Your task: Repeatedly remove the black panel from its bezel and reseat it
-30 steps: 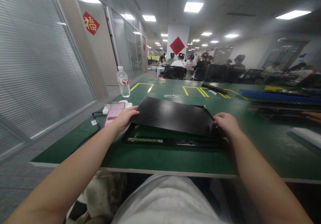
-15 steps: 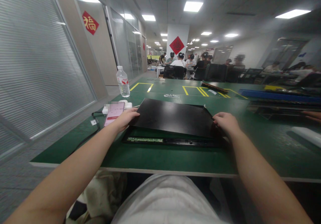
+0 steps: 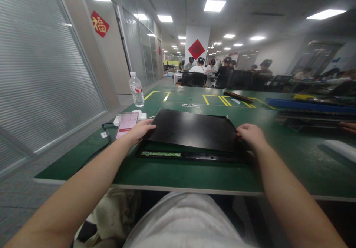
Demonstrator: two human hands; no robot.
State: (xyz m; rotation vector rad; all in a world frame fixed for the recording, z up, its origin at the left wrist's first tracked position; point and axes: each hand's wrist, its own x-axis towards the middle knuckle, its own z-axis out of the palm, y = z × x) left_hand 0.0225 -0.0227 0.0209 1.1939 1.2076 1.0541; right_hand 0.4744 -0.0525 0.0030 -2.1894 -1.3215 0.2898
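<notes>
A thin black panel (image 3: 194,129), with a glossy sheen, lies between my two hands, slightly askew over a black frame (image 3: 219,157). My left hand (image 3: 142,130) pinches the panel's left edge, thumb on top. At its right edge, the fingers of my right hand (image 3: 249,135) are closed on the panel near the frame's corner. Along the near side, the frame shows a narrow green circuit board (image 3: 161,154) in its left half. The panel hides the inside of the frame, and the fingers under it are out of sight.
A water bottle (image 3: 136,89), a phone (image 3: 127,124) and white plugs with a black cable stand to the left on the green table (image 3: 183,175). Farther back are yellow tape marks and a brown strip (image 3: 238,96). To the right lie a blue bar (image 3: 308,104) and another person's hand (image 3: 349,127).
Hardly anything differs. Both hands keep their hold on the panel's edges, and the panel stays nearly still. The other person's hand at the far right has shifted slightly.
</notes>
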